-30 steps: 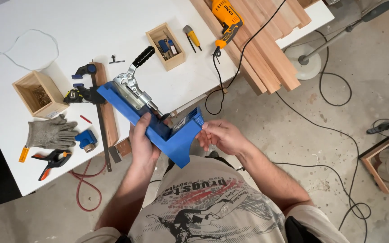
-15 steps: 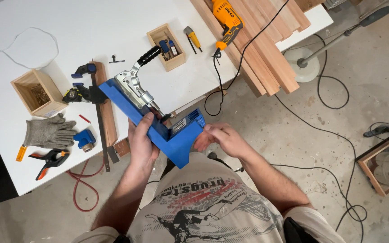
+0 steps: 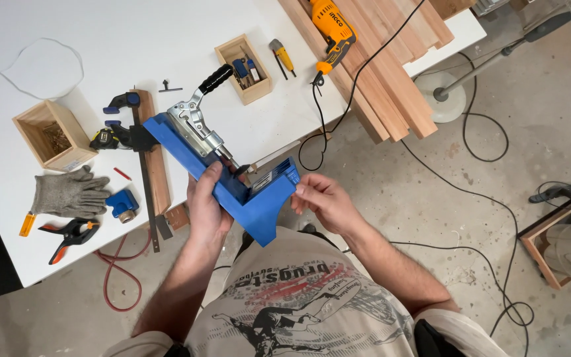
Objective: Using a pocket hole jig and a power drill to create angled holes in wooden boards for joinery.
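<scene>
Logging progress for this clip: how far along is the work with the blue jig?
Tools are laid out on the white table, and the blue jig is lifted off it. In hand: the left hand grips its base while the right hand fingers the upright end. No wood sits in the jig; the boards and the orange drill lie untouched.

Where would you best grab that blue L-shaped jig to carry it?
Probably by the long flat base of the blue L-shaped jig, wrapping it from the side as the left hand does. The lever clamp crowds the top, and the short upright end, by the right hand, offers less.
</scene>
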